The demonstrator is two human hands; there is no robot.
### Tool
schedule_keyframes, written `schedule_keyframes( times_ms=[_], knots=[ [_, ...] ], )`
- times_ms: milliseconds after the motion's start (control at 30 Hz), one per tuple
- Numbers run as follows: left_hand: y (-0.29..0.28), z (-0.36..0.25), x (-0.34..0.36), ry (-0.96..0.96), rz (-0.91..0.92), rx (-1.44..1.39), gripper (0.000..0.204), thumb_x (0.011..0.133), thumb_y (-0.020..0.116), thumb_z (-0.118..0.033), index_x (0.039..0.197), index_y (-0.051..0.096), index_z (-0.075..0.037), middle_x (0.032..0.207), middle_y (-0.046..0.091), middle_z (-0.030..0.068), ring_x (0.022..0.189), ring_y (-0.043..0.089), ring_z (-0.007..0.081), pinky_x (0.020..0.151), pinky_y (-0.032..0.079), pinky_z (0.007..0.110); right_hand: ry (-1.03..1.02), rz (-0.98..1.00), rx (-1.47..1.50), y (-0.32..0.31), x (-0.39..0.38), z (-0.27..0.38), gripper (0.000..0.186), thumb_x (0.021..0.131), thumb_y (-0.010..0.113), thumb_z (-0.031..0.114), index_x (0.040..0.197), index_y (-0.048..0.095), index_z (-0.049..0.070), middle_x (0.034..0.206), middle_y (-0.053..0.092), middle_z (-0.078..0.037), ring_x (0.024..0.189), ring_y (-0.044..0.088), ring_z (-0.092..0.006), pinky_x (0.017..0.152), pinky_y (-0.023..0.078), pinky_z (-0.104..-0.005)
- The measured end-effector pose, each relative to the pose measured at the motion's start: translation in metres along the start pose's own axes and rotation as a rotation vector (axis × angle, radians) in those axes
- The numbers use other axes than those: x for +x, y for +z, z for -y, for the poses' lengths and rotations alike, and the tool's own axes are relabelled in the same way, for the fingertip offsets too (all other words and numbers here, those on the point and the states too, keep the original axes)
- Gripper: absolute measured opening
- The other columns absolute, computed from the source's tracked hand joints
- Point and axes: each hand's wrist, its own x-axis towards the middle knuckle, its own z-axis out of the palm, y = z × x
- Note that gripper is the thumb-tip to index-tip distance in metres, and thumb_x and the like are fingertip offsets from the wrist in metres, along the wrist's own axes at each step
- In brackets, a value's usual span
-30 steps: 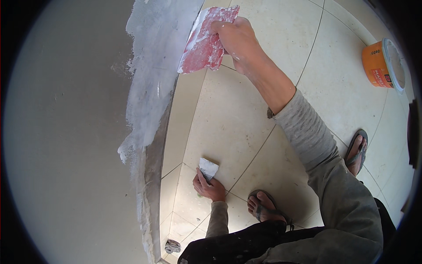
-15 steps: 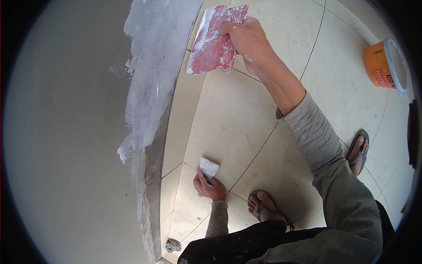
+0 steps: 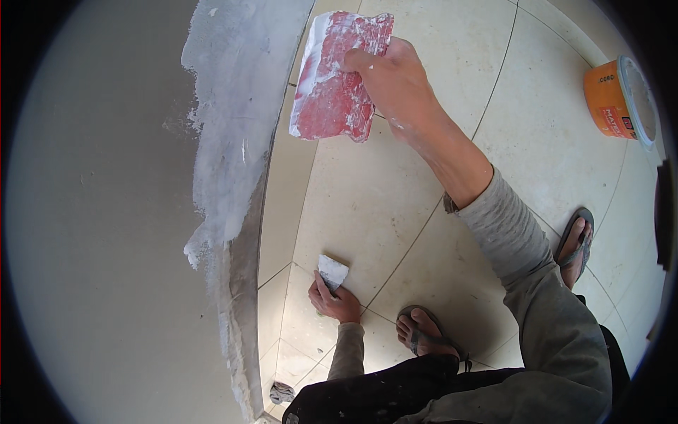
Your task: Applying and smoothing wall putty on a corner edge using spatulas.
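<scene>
My right hand [image 3: 399, 81] is stretched up and forward, its fingers [image 3: 357, 60] curled shut around the upper right edge of a red plastering trowel [image 3: 339, 78], a flat rectangular blade smeared with white filler. The blade hangs tilted, just beside the corner of the wall [image 3: 106, 233] and a little off it, over the pale tiled floor [image 3: 374, 205]. Along that corner runs a ragged band of fresh white plaster [image 3: 236, 113], widest at the top and thinning as it goes down the edge, while the rest of the wall to its left is bare grey. My left hand [image 3: 332, 304] is down low near the foot of the wall, fingers wrapped closed on the handle of a small putty knife [image 3: 332, 272] whose short whitish blade points up and away from me, close over the floor tiles; I cannot tell whether it touches them. My grey sleeves run back from both wrists. My left foot in a sandal [image 3: 424, 332] stands just right of the left hand, and the other sandal [image 3: 575, 244] is farther right, beside my right arm. An orange bucket [image 3: 614, 102] with a white rim stands well apart at the far right of the floor. A small grey crumpled rag [image 3: 282, 392] lies on the tiles by the base of the wall, near my knee.
</scene>
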Motion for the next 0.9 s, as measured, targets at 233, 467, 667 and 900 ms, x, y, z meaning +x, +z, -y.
schedule_keyframes(
  times_ms=[233,467,667,900],
  knots=[
    [0.002,-0.003,0.000,-0.002,0.001,0.006,0.053,0.080,0.054,0.000,0.133,0.061,-0.004,0.103,0.059,0.0134,0.097,0.058,0.0326,0.086,0.046,0.045,0.102,-0.076,-0.188,0.009,0.035,-0.004,0.016,0.086,0.058,0.009,0.075,0.053,-0.002,0.070,0.055,-0.005,0.062,0.050,-0.0136,0.057,0.042,-0.0343],
    [0.000,0.007,0.000,-0.023,0.006,-0.009,0.053,0.081,0.054,-0.005,0.134,0.061,-0.007,0.106,0.060,0.0118,0.098,0.057,0.0331,0.086,0.044,0.047,-0.032,0.101,-0.288,0.036,-0.017,0.002,0.030,0.083,0.056,0.009,0.058,0.045,-0.002,0.053,0.045,-0.006,0.048,0.042,-0.0153,0.046,0.037,-0.0394],
    [0.004,-0.003,-0.001,0.005,0.014,-0.001,0.052,0.082,0.054,-0.002,0.134,0.061,-0.005,0.105,0.058,0.0135,0.097,0.057,0.0331,0.086,0.046,0.046,-0.040,-0.078,-0.119,0.001,0.003,0.000,0.025,0.085,0.056,0.009,0.063,0.050,-0.001,0.057,0.053,-0.008,0.051,0.052,-0.0149,0.047,0.041,-0.0379],
    [0.002,0.001,-0.002,0.017,0.023,0.013,0.053,0.082,0.053,-0.001,0.135,0.060,-0.005,0.104,0.058,0.0133,0.097,0.057,0.0326,0.084,0.046,0.046,-0.018,0.009,-0.436,0.034,0.013,-0.001,0.028,0.084,0.057,0.012,0.063,0.049,-0.004,0.056,0.052,-0.012,0.051,0.053,-0.0199,0.049,0.044,-0.0399]
  ],
)
